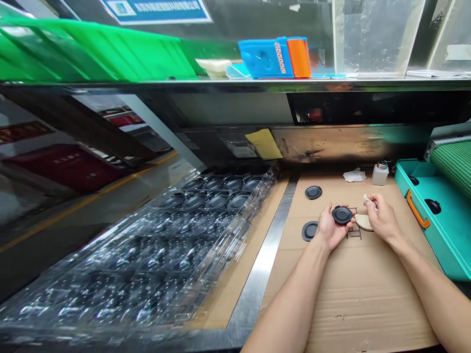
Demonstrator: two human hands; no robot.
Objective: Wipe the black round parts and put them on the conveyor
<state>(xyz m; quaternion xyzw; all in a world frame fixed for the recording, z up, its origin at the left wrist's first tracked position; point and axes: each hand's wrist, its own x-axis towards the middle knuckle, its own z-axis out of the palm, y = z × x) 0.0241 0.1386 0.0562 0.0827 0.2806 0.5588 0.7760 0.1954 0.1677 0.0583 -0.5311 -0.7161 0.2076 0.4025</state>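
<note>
My left hand (330, 229) is turned palm up and holds a round black plastic part (342, 214) by its edge. In my right hand (383, 215) a small white cloth (367, 200) is pinched between thumb and fingers, just right of the part. Beneath that hand a cream-coloured round pad (364, 222) lies on the cardboard (331, 294). Two more black parts rest left of my left hand: an upper black part (313, 192) and a lower black part (309, 230), whose edge is close to my wrist.
Clear plastic trays (235, 247) with many black parts fill the left side. A turquoise bin (441, 215) with a few black pieces stands at right, beside a green conveyor belt (454, 162). A small bottle (380, 173) and crumpled white cloth (354, 175) sit behind. A metal shelf (221, 87) crosses above.
</note>
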